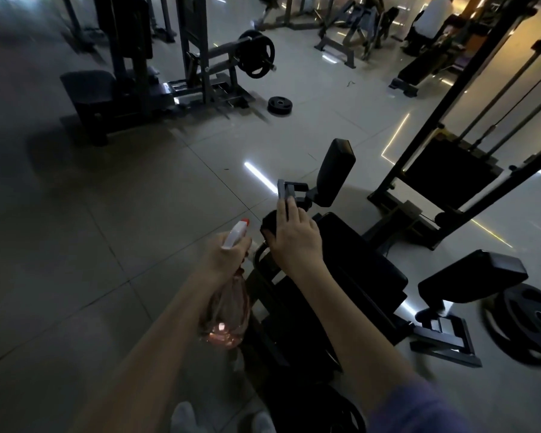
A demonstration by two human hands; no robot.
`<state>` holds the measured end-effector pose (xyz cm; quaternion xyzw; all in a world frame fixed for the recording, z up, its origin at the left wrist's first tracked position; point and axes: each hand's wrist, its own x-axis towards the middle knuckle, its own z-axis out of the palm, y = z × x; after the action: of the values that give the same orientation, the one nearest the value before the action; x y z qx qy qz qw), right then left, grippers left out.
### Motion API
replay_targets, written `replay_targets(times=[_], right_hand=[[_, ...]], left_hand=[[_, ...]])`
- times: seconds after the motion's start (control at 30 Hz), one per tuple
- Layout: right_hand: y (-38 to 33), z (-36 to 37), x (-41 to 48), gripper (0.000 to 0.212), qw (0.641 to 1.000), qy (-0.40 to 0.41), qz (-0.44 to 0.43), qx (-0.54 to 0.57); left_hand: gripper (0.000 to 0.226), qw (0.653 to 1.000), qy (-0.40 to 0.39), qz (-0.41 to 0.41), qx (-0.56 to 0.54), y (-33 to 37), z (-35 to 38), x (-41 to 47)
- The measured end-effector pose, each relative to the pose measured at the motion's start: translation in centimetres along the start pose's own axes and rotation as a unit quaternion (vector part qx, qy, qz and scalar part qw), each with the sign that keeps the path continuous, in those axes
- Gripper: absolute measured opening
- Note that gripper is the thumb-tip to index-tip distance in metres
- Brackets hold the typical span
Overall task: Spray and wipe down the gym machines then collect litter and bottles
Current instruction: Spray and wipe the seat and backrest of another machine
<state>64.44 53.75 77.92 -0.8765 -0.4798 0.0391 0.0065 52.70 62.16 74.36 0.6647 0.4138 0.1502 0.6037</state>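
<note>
I am looking down at a floor of large, glossy grey tiles (pixel 107 214) in a dim gym, with white strip lights mirrored in it. The person's left hand (pixel 225 254) is wrapped round the neck of a clear plastic spray bottle with pink liquid (pixel 228 310). The bottle's white trigger head and red nozzle tip stick out above the knuckles. Its long axis runs away from me, with the base nearest and the nozzle farthest, tilted slightly right in the picture. The tip aims towards the black padded leg machine (pixel 356 260) just beside it.

The right hand (pixel 295 239) lies flat with its fingers stretched out along a grey metal bracket (pixel 286 190) on that machine. The palm covers something dark and rounded, and I cannot tell whether that is a cloth or padding. A black upright pad (pixel 336 171) stands just beyond the fingertips, and a second black pad (pixel 472 276) sits well to the right.

On the right, a black weight plate with cut-outs (pixel 531 323) lies by the machine's foot, and a dark cable tower (pixel 450 170) closes that side in. The left side is bare tile as far as a grey plate-loaded machine (pixel 200 57), with a small black plate (pixel 280 105) lying flat on the floor near it. Far off, a seated person in a white top (pixel 431 20) is among more benches.
</note>
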Motion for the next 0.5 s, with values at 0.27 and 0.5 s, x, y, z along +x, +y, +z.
replay_targets(times=[0.27,0.5], right_hand=[[-1.2,0.3,-1.1,0.067,0.997,-0.019,0.01,-0.069],[-3.6,0.2,5.3,0.048,0.996,-0.022,0.018,-0.082]], left_hand=[[0.02,0.999,-0.023,-0.016,0.016,-1.3,-2.0,1.1],[0.015,0.999,-0.043,0.003,-0.003,-0.7,-3.7,2.0]])
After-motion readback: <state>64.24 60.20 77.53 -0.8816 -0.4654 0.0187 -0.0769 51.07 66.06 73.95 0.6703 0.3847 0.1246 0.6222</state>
